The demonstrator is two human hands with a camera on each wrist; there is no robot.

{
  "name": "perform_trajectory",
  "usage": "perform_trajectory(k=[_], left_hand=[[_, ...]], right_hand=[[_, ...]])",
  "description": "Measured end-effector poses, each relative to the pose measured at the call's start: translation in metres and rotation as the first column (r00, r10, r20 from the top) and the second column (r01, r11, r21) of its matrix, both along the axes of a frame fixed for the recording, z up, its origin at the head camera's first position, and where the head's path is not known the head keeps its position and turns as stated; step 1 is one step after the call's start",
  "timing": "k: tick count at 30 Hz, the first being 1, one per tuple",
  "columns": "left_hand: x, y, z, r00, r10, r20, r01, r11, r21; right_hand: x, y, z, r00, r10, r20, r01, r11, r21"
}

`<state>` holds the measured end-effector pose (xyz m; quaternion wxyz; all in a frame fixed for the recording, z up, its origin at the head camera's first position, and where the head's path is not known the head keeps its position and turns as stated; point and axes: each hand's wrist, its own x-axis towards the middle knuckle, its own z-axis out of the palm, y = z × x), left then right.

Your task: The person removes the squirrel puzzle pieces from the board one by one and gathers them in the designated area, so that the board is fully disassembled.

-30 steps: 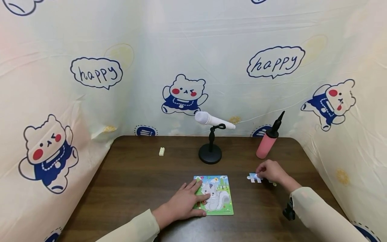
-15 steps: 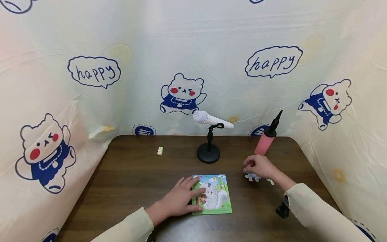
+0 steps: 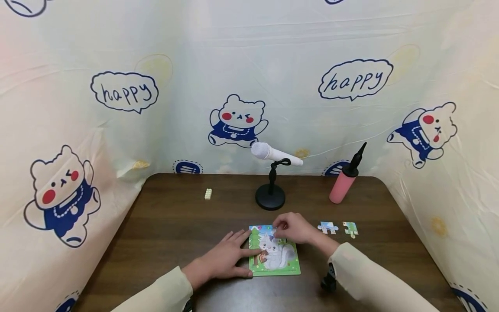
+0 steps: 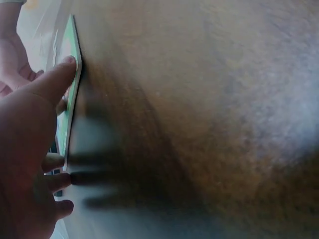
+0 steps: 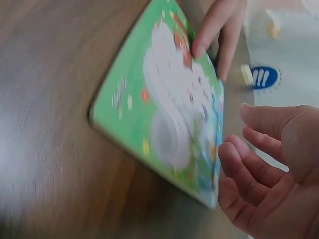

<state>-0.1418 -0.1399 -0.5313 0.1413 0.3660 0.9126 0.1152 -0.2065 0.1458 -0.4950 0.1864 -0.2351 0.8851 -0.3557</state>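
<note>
A square jigsaw puzzle (image 3: 286, 269) with a grey-white squirrel on a green and blue scene lies on the brown table. My left hand (image 3: 222, 258) rests at its left edge, fingers spread and thumb by the lower left corner. Above the puzzle's upper right part is my right hand (image 3: 298, 229), hiding that part in the head view. In the right wrist view this hand (image 5: 279, 169) has loosely bent fingers, thumb apart, and nothing visible between them. Two loose jigsaw pieces lie to the right, one mostly blue (image 3: 326, 226), one mostly green (image 3: 351, 228).
Behind the puzzle stands a white microphone (image 3: 278, 155) on a black stand (image 3: 270, 197). A pink hand pump (image 3: 341, 187) with a black nozzle stands back right. Toward the back left lies a cream toy brick (image 3: 208, 193). A printed cloth (image 3: 187, 108) hangs around the table.
My right hand has lifted from the loose pieces and moved left over the puzzle, leaving both pieces in view. The left hand has shifted slightly left across the puzzle's edge.
</note>
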Motion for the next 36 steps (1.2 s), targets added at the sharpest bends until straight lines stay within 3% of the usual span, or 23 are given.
perform_trajectory(k=[7,21,30,36], left_hand=[[0.002,0.001,-0.001,1.0,0.014,0.0,-0.014,1.0,0.005],[0.0,0.003,-0.001,0.999,0.029,0.024,-0.029,1.0,0.008],[0.002,0.004,0.004,0.999,0.034,0.024,-0.034,0.999,-0.006],[0.002,0.005,0.005,0.999,0.037,0.032,-0.037,0.999,-0.008]], right_hand=[[0.002,-0.024,-0.011,1.0,0.008,0.007,-0.008,0.999,-0.039],[0.009,-0.038,-0.017,1.0,-0.011,0.002,0.011,0.999,-0.046],[0.011,-0.04,-0.018,0.992,-0.08,0.101,0.088,0.993,-0.076],[0.01,-0.042,-0.017,0.989,-0.108,0.098,0.118,0.988,-0.104]])
